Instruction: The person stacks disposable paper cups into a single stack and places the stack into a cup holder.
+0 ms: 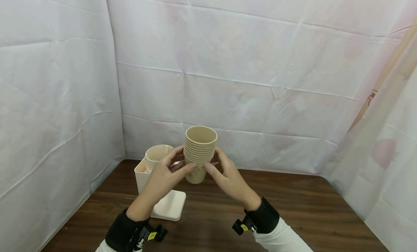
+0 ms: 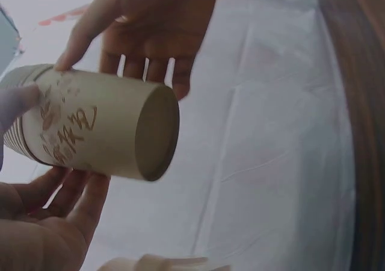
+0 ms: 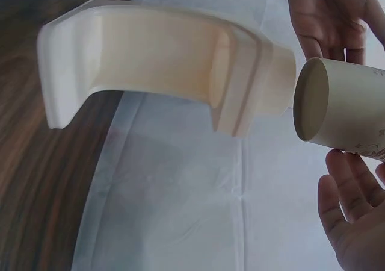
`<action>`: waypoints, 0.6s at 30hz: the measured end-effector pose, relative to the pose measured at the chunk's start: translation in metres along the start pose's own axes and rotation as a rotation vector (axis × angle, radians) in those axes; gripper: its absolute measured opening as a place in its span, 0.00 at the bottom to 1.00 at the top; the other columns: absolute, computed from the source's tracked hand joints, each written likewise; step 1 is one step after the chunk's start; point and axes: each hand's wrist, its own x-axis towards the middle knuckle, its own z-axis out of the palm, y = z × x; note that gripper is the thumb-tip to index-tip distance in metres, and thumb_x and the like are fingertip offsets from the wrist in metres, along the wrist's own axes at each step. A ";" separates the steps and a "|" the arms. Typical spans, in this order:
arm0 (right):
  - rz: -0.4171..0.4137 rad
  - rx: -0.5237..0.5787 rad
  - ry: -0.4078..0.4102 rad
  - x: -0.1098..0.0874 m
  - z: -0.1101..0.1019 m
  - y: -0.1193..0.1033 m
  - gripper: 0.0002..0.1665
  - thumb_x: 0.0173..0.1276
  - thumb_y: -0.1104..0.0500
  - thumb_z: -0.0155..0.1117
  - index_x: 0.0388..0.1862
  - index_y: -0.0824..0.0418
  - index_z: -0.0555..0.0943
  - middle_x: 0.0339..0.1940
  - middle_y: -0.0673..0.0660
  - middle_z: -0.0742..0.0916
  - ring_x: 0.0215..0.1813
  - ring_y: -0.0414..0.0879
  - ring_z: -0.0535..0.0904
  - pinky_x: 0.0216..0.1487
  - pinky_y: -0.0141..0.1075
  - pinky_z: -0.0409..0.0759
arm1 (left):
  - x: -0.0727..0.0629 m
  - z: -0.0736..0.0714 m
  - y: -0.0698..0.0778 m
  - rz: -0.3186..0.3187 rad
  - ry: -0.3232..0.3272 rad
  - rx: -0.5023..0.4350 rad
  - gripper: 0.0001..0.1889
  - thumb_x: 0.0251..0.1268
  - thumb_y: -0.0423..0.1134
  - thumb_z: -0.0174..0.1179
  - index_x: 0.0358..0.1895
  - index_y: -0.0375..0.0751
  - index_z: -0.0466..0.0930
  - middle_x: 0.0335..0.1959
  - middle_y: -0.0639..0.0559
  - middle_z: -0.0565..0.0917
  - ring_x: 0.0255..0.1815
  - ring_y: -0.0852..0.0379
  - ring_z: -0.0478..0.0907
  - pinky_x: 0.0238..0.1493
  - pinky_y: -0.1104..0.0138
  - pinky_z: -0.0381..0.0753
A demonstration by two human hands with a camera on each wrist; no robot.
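A nested stack of beige paper cups is held up above the table, mouths upward and slightly tilted. My left hand grips its left side, thumb across the front and fingers around behind. On the opposite side my right hand holds it the same way, with its thumb on the lowest cup. Brown printed writing marks that cup's wall in the left wrist view. Behind my left hand stands a cream plastic cup dispenser, its flat base on the table and a round tube on top.
The dark wood table extends to the right and in front. White cloth sheets hang along its back and both sides. A wooden pole leans at the right.
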 end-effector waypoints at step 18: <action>-0.023 0.028 -0.029 0.064 0.010 0.005 0.33 0.80 0.43 0.51 0.79 0.45 0.58 0.64 0.49 0.77 0.58 0.43 0.77 0.56 0.46 0.77 | 0.028 -0.049 0.017 -0.040 0.052 0.102 0.32 0.69 0.49 0.65 0.73 0.46 0.67 0.65 0.46 0.75 0.65 0.48 0.74 0.62 0.54 0.75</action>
